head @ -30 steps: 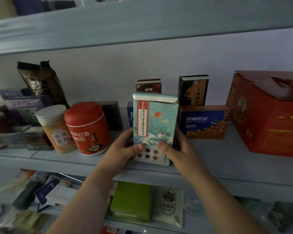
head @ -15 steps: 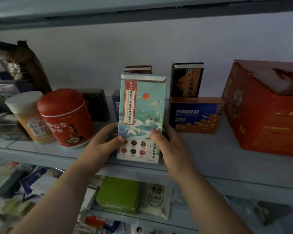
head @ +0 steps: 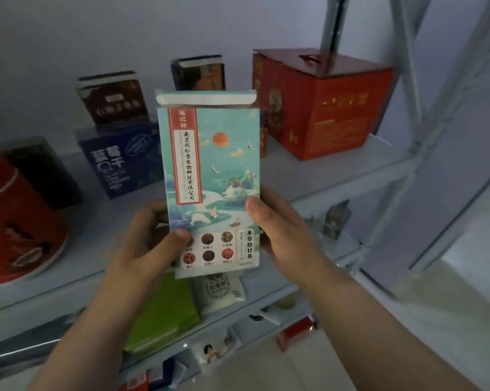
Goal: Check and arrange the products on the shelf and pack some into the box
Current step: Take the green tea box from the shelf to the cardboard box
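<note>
Gripped by both hands, the teal tea box (head: 210,176) stood upright off the shelf (head: 337,176); left hand (head: 150,238) and right hand (head: 280,230) clamped its lower edges, thumbs in front.

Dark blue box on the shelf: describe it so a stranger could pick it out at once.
Start at the grey shelf carrying the big red carton. Move left past the held-up teal box to the dark blue box. It alone is navy with large white characters; its neighbours are red, brown or black.
</note>
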